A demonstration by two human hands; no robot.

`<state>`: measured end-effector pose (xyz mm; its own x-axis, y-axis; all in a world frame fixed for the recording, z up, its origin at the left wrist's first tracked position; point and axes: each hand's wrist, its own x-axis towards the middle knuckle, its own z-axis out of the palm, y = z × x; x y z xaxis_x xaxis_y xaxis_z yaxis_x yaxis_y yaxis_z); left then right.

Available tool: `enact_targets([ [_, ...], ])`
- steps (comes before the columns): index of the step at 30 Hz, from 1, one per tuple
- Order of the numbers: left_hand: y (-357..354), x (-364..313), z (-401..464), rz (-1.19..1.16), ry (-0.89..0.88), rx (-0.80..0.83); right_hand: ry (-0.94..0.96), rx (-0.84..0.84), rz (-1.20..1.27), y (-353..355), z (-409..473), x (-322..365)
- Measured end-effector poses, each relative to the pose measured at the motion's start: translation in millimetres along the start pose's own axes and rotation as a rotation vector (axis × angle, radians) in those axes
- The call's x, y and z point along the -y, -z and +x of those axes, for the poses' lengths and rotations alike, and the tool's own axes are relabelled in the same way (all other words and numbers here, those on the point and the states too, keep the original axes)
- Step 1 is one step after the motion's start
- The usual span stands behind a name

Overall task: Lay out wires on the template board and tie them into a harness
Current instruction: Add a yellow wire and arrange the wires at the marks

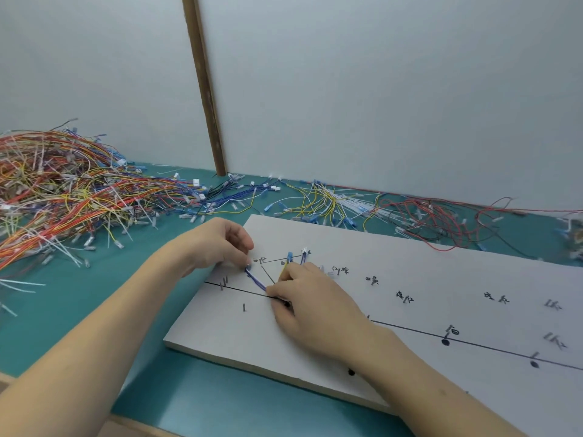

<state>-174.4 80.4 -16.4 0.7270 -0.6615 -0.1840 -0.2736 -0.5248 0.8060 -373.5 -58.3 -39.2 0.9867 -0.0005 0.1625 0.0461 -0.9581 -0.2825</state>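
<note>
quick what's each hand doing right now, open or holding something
Left hand: fingers curled, pinching the end of the purple wire on the template board.
Right hand: fingers curled, holding the other end of that wire down on the board.

The right hand (310, 305) covers the purple wire's (258, 281) near end, the template board (410, 272) runs off the right edge, its handwritten labels (404, 297) too small to read

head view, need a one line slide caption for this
Both hands, left and right, lay purple wires along lines on the white board, loose wire piles behind.
</note>
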Motion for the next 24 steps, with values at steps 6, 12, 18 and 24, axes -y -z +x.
enact_targets([
  [6, -21.2, 27.4, -23.8, -0.150, -0.130, -0.277, -0.017, 0.091, 0.041, 23.9, -13.3, 2.2],
  [12, -34.3, 38.9, -35.5, -0.240, -0.189, -0.460, -0.057, -0.118, 0.256, 29.8, -49.9, -8.0],
  [18, -28.8, 33.9, -19.1, -0.024, -0.202, -0.397, -0.167, -0.269, 0.373, 31.8, -65.1, -31.0],
  [24, -20.5, 17.8, 25.7, 0.115, -0.295, -0.409, -0.244, -0.344, 0.404, 47.5, -61.0, -71.9],
])
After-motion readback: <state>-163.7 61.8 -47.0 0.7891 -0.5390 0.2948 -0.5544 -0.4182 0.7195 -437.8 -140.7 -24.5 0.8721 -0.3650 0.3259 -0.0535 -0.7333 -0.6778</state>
